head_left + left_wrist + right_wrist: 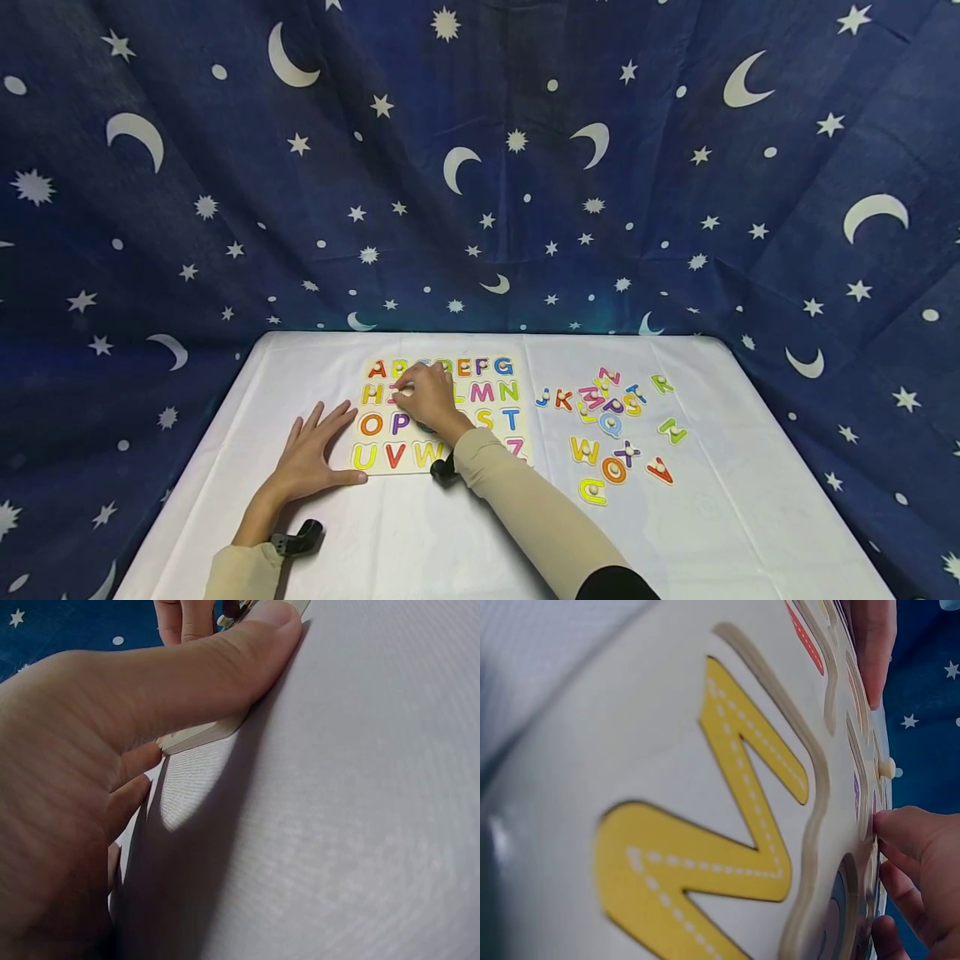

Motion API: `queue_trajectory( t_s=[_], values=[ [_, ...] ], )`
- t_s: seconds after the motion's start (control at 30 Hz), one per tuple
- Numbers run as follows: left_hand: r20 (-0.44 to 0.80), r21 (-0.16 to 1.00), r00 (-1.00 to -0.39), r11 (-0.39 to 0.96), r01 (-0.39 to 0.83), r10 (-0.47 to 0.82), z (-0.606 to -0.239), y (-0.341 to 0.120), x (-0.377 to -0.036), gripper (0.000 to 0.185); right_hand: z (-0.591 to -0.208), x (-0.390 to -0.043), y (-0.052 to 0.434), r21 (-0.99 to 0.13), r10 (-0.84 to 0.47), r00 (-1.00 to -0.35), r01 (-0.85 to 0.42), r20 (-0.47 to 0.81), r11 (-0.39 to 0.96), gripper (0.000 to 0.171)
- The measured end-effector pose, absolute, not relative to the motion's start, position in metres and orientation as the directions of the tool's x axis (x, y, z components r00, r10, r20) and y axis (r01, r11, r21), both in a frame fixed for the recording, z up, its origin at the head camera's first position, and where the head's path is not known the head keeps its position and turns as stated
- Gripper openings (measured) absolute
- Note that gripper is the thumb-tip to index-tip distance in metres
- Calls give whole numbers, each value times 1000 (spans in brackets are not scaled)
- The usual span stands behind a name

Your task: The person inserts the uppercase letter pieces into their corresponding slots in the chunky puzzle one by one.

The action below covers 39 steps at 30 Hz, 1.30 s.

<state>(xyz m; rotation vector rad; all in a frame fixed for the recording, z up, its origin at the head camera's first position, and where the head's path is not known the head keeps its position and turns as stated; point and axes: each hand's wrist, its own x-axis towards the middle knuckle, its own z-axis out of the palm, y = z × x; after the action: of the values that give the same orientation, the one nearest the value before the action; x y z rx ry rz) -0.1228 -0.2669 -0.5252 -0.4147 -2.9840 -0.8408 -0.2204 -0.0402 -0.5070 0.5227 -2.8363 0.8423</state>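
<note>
Presently, the fingers (pixel 408 390) of the right hand (pixel 429 398) are curled down onto the second row of the cream wooden alphabet puzzle board (pixel 525 433), about the I/J slots; whether they pinch a piece cannot be told, though the right wrist view shows the fingertips (pixel 900 825) bent against the board's face near a small pale peg (pixel 886 767). A yellow printed letter W (pixel 735 817) fills that view close up.

The left hand (pixel 315 454) lies flat with fingers spread and released, on the white cloth-covered surface (pixel 450 542) just left of the board; its thumb (pixel 225 667) presses the board's lower-left corner (pixel 199 736).

Board: lies in the middle of the surface, letters A to G along the far row, U, V, W along the near row.

Right of the board, well apart from both hands: a scatter of loose coloured wooden letter pieces (pixel 611 425), among them a green R (pixel 661 383), a red V (pixel 661 472), an orange O (pixel 613 471) and a yellow piece nearest the near edge (pixel 592 491).

Behind the board: a dark blue cloth backdrop with white moons and stars (pixel 480 167).
</note>
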Motion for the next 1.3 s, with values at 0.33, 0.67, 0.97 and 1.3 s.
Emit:
queue_trajectory(
  t_s=[0.33, 0.67, 0.97, 1.3],
  values=[
    [79, 514, -966, 820, 252, 247, -524, -266, -123, 112, -509, -221, -40, -498, -284, -933, -358, 220, 790, 11],
    [79, 518, -965, 817, 254, 250, -526, -267, -124, 112, -505, -226, -18, -635, -411, -890, -436, 198, 638, 56],
    [80, 512, -967, 822, 250, 244, -528, -267, -124, 113, -490, -228, 35, -662, -406, -876, -468, 260, 585, 52],
    [72, 513, -968, 824, 241, 239, -526, -266, -123, 114, -479, -218, 118, -604, -338, -897, -442, 286, 663, 55]
  ],
)
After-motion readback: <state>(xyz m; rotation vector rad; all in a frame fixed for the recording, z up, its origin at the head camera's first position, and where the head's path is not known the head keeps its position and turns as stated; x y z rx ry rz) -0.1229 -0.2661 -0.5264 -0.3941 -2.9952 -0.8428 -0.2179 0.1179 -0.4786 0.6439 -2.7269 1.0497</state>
